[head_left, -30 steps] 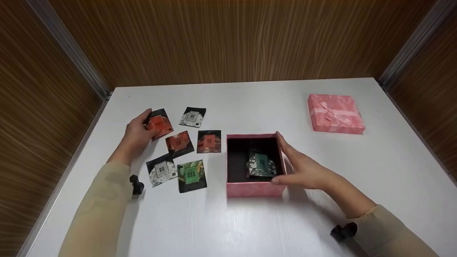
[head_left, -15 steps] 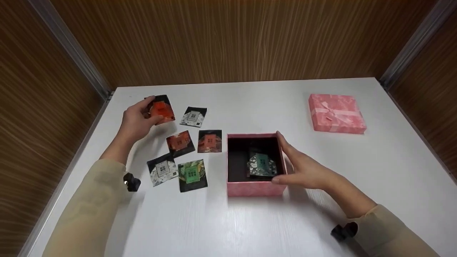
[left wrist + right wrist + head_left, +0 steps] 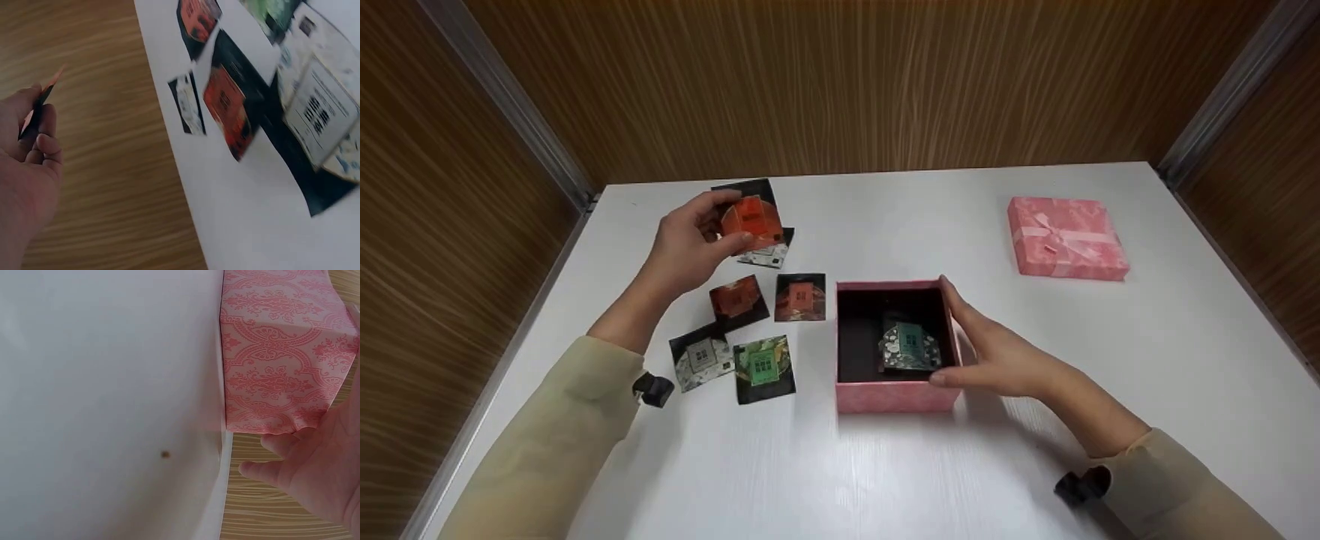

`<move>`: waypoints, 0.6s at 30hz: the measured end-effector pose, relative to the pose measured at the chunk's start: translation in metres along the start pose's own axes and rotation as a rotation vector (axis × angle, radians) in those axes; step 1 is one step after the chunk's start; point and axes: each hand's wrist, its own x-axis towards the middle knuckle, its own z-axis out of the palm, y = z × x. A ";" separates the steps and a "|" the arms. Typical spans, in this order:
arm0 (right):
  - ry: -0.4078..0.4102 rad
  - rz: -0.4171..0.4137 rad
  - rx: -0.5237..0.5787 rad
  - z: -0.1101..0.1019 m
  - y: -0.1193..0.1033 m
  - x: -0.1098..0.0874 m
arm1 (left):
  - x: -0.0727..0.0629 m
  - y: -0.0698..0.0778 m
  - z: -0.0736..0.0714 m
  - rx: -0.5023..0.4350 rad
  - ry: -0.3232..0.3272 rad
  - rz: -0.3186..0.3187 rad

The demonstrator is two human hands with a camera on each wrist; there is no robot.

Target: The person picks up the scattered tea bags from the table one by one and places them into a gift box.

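My left hand pinches an orange-and-black sachet between thumb and fingers, raised above the table at the far left. In the head view this sachet overlaps a white-and-black sachet. The left wrist view shows the held sachet nearly edge-on. A lidless pink box with a dark inside stands at the middle, and a green-and-white sachet lies in it. My right hand holds the box's right side, thumb at the near corner and a finger at the far one. Patterned paper covers the box's side.
Left of the box lie two orange-and-black sachets, another white-and-black sachet and a green-and-black sachet. A pink lid with a ribbon bow rests at the back right. Wood-grain panels stand around the white table.
The left hand has lifted the orange-and-black sachet off the table, then carried it right, over the white-and-black sachet. The right hand and the box have stayed in place.
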 end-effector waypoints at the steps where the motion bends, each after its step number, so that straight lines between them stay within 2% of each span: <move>1: -0.001 0.001 0.002 0.000 0.000 0.000 | -0.001 0.005 0.002 0.000 -0.007 0.019; 8: 0.004 -0.006 0.003 0.000 0.001 0.000 | -0.009 0.037 0.019 -0.019 -0.088 0.114; 18: 0.006 -0.002 -0.011 0.000 0.000 0.000 | -0.022 0.064 0.041 -0.012 -0.172 0.233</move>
